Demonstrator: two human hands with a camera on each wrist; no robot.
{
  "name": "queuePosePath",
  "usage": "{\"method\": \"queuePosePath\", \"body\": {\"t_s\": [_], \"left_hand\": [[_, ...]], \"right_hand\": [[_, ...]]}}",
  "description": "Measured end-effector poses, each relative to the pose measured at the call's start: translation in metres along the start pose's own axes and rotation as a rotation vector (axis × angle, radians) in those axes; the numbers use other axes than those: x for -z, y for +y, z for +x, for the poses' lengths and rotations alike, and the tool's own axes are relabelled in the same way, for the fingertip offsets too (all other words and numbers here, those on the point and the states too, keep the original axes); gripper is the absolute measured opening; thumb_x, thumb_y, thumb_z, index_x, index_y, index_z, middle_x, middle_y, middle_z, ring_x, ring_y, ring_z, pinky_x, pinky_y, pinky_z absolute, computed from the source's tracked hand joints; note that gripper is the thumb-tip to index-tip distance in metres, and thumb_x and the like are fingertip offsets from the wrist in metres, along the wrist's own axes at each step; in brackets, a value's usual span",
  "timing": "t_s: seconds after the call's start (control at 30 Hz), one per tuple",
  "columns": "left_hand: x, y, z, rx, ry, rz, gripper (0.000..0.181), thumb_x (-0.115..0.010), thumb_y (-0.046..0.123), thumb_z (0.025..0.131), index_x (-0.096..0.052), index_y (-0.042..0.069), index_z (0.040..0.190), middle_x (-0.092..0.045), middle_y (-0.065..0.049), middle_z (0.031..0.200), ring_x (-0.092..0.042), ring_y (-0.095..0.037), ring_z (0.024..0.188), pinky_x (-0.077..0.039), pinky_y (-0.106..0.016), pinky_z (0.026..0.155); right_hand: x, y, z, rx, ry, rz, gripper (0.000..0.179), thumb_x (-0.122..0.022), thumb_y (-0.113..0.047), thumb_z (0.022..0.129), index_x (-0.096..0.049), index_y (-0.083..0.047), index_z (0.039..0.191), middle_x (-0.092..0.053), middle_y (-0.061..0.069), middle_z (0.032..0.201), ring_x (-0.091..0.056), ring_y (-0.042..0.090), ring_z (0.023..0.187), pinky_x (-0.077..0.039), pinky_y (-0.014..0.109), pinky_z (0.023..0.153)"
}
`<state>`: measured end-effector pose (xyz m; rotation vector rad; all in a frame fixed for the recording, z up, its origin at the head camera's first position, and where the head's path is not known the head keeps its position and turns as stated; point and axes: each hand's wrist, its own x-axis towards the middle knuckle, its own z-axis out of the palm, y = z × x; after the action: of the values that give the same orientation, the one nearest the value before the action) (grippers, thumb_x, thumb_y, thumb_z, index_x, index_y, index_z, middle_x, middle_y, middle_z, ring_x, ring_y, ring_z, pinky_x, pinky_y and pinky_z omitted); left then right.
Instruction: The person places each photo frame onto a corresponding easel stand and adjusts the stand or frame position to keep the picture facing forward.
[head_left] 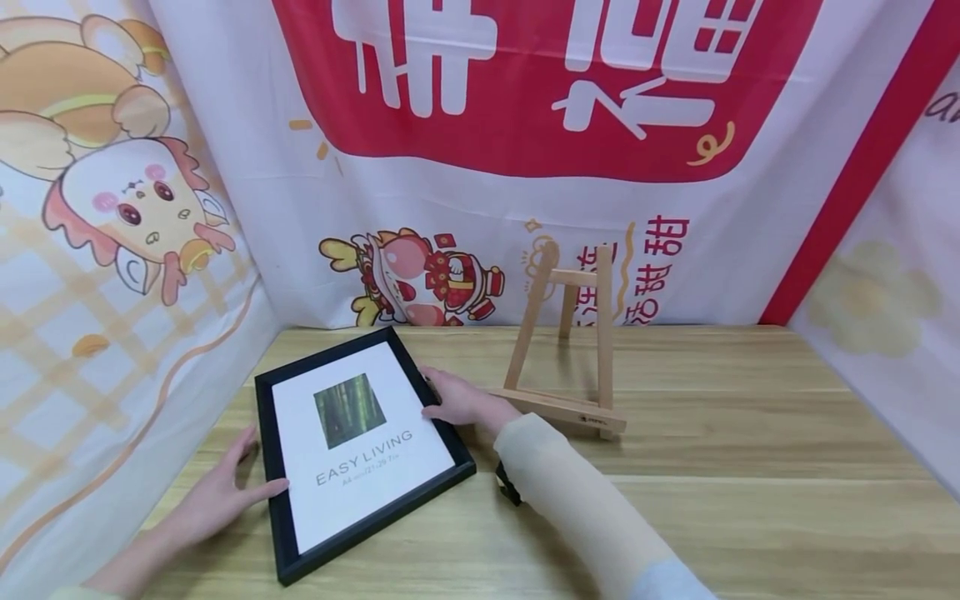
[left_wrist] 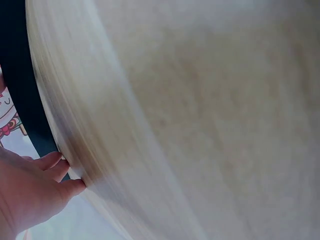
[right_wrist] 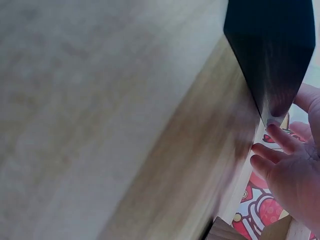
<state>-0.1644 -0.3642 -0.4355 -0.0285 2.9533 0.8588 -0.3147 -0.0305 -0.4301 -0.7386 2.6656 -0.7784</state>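
A black picture frame (head_left: 381, 517) lies face up on the wood-grain table, turned at an angle. Its white sheet (head_left: 330, 521) reads "EASY LIVING" below a small bamboo-forest picture (head_left: 349, 411). My left hand (head_left: 213, 496) holds the frame's left side, thumb on the rim and fingertips (left_wrist: 52, 161) low against the outer side. On the opposite side, my right hand (head_left: 461, 398) grips the right rim, its thumb on top and its fingers (right_wrist: 282, 140) at the lower outer side. Just right of that hand stands a small wooden easel (head_left: 562, 404).
Behind the table (head_left: 712, 500) hangs a white cloth (head_left: 247, 167) with a red panel and cartoon prints. Patterned cloth (head_left: 67, 350) borders the left, and another cloth (head_left: 892, 250) the right. A small black object (head_left: 508, 485) shows beside my right sleeve.
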Motion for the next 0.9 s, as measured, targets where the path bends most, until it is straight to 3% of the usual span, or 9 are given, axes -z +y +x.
{"method": "queuePosePath", "body": {"t_s": [0.3, 0.67, 0.9], "left_hand": [[0.0049, -0.0028, 0.0043, 0.083, -0.072, -0.017, 0.114, -0.070, 0.055, 0.082, -0.008, -0.012, 0.149, -0.017, -0.042, 0.146, -0.016, -0.060, 0.132, -0.020, -0.071, 0.102], [0.0045, -0.0052, 0.0074, 0.053, -0.060, -0.036, 0.106, -0.071, 0.049, 0.085, -0.013, -0.015, 0.147, -0.018, -0.042, 0.146, -0.017, -0.060, 0.131, -0.021, -0.070, 0.103], [0.0017, -0.0052, 0.0035, 0.023, -0.019, -0.094, 0.103, -0.074, 0.040, 0.084, -0.015, -0.018, 0.145, -0.021, -0.043, 0.145, -0.018, -0.060, 0.132, -0.020, -0.069, 0.103]], "right_hand": [[-0.0039, -0.0016, -0.0019, -0.041, -0.005, 0.019, 0.068, -0.067, -0.030, 0.093, -0.034, -0.014, 0.151, -0.044, 0.006, 0.148, -0.042, 0.018, 0.134, -0.035, 0.037, 0.109], [-0.0024, -0.0016, -0.0011, -0.068, 0.004, 0.047, 0.065, -0.067, -0.032, 0.093, -0.038, -0.012, 0.149, -0.045, 0.007, 0.147, -0.041, 0.020, 0.134, -0.034, 0.038, 0.110], [-0.0044, -0.0065, -0.0034, -0.100, 0.036, 0.161, 0.059, -0.070, -0.024, 0.091, -0.045, -0.011, 0.144, -0.049, 0.007, 0.142, -0.046, 0.020, 0.128, -0.036, 0.039, 0.108]]}}
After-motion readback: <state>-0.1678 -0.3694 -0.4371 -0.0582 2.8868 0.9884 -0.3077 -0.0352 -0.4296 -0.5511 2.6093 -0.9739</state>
